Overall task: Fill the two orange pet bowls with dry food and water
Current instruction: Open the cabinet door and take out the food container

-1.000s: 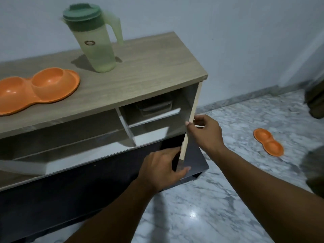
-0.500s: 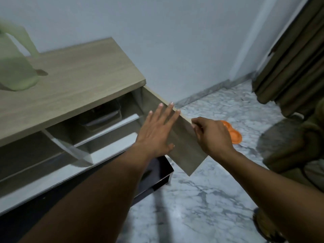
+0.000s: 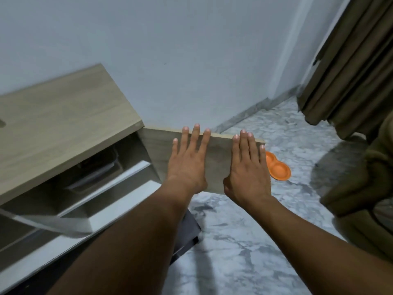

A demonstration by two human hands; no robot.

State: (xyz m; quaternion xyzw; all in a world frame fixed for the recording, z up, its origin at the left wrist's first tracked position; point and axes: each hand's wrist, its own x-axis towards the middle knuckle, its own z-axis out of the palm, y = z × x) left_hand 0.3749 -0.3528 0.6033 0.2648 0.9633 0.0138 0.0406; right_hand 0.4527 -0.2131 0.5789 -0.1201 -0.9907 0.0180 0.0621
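1. One orange double-welled plastic pet bowl [image 3: 277, 167] lies on the floor, partly hidden behind the open door's outer end and your right hand; its wells look empty. No second bowl, food or water shows in view, so by my reading the filling has not begun.
2. Your left hand [image 3: 187, 160] lies flat, fingers spread wide, on the pale wood-grain cabinet door [image 3: 219, 165], holding nothing.
3. Your right hand [image 3: 247, 167] lies flat beside it, fingers close together, also empty. Both palms press the panel, probably to swing it wide and clear the opening.
4. Behind the door, the low wood-topped cabinet [image 3: 63, 120] shows an open compartment with a dark, blurred container [image 3: 93, 173] on a pale shelf; I cannot tell what it holds.
5. Underfoot is grey-veined white marble floor [image 3: 244, 252], glossy. A plain pale wall [image 3: 191, 60] meets it at a grey skirting, and olive-brown curtains [image 3: 350, 60] hang at right.
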